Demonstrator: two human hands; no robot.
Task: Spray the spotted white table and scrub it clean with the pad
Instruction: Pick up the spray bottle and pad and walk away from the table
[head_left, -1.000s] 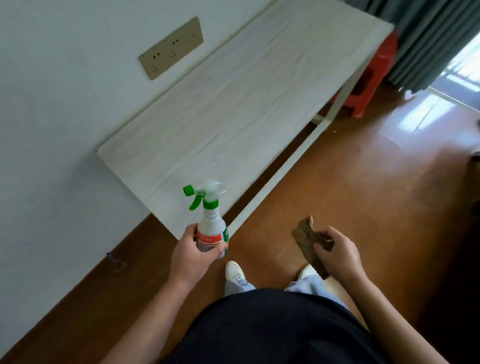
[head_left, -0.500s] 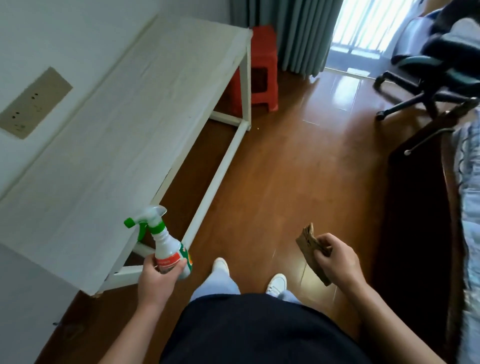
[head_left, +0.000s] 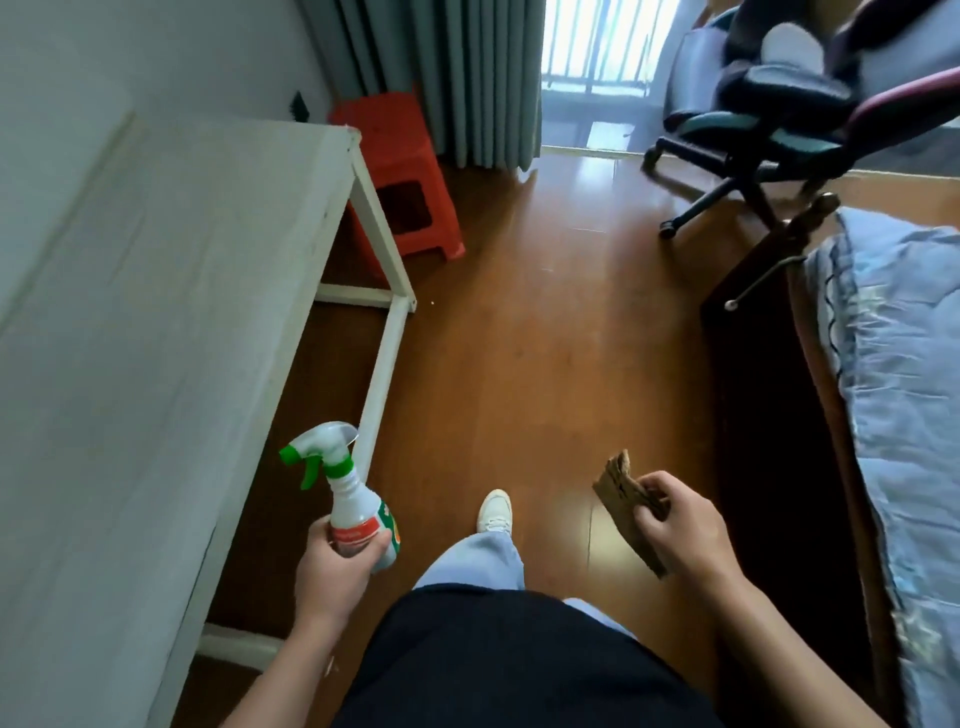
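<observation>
since a second ago the view has swung right, so the wall socket plate is out of sight and the bed and office chair have come in. nearest, the left hand (head_left: 332, 571) has its fingers and thumb wrapped round the lower body of the spray bottle (head_left: 356, 501), upright, its green nozzle towards the table. the right hand (head_left: 675, 525) has its fingers curled over the brown pad (head_left: 618, 491), pinching it against the thumb, held in the air over the floor (head_left: 545, 338). one white shoe (head_left: 494, 512) is stepped forward between the hands. the white table (head_left: 156, 312) runs along the left, just beside the bottle and apart from the pad. on the right is the bed (head_left: 904, 364). beyond the table's far end is a red stool (head_left: 400, 171), then grey curtains (head_left: 457, 78) and the office chair (head_left: 769, 119).
</observation>
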